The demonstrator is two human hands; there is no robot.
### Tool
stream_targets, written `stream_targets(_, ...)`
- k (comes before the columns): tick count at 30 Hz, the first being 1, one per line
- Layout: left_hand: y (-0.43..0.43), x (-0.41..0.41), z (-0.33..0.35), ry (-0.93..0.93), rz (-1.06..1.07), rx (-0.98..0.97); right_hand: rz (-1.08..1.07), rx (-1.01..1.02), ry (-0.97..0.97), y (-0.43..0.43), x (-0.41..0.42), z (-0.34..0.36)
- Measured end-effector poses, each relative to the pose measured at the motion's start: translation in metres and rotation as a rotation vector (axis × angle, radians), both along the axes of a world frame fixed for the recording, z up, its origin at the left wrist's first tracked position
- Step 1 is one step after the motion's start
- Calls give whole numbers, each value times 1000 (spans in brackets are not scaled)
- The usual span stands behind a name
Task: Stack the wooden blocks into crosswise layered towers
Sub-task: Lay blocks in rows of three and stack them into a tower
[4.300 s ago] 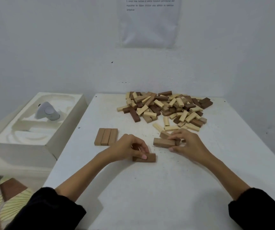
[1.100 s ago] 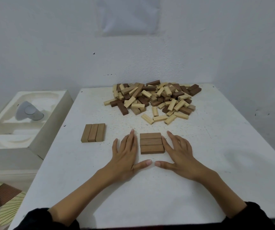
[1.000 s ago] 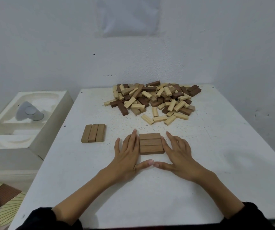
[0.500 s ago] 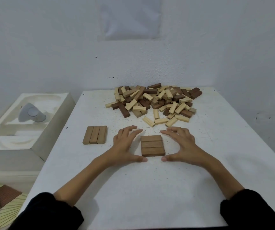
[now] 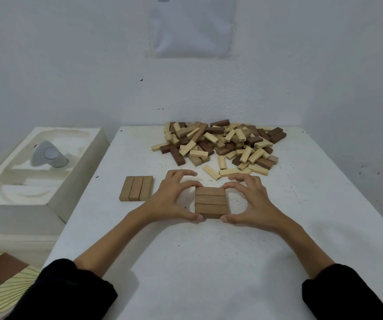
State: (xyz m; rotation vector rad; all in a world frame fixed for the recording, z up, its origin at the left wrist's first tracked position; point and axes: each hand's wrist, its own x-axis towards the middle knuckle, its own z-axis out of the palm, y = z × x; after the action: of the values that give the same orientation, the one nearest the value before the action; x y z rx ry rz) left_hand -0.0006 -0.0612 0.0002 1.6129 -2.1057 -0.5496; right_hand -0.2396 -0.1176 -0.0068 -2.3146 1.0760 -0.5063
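A layer of three brown wooden blocks (image 5: 211, 202) lies side by side on the white table (image 5: 209, 262), their long sides running left to right. My left hand (image 5: 174, 199) grips its left side, thumb at the near corner and fingers curled to the far corner. My right hand (image 5: 248, 199) grips the right side the same way. A second layer of three lighter brown blocks (image 5: 136, 188) lies to the left, running front to back. A big pile of loose light and dark blocks (image 5: 220, 144) sits at the back.
A white moulded foam box (image 5: 36, 172) with a grey device (image 5: 47, 155) in it stands left of the table. The wall is close behind the pile, with a paper sheet (image 5: 193, 26) on it. The table's left edge drops to a patterned floor.
Both hands went from lying flat beside the three-block layer to curling round its two sides. Earlier still, the hands were putting those blocks together.
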Motion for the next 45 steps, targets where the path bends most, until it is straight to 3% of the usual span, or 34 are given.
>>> stream_targets(7, 1, 55, 21, -36, 39, -96, 42, -98, -73, -8, 56, 14)
stream_targets(20, 14, 153, 27, -36, 192, 88, 120, -72, -97, -15, 165, 6)
stream_targets(45, 20, 164, 9, 29, 170, 169, 119, -20, -53, -5, 172, -10)
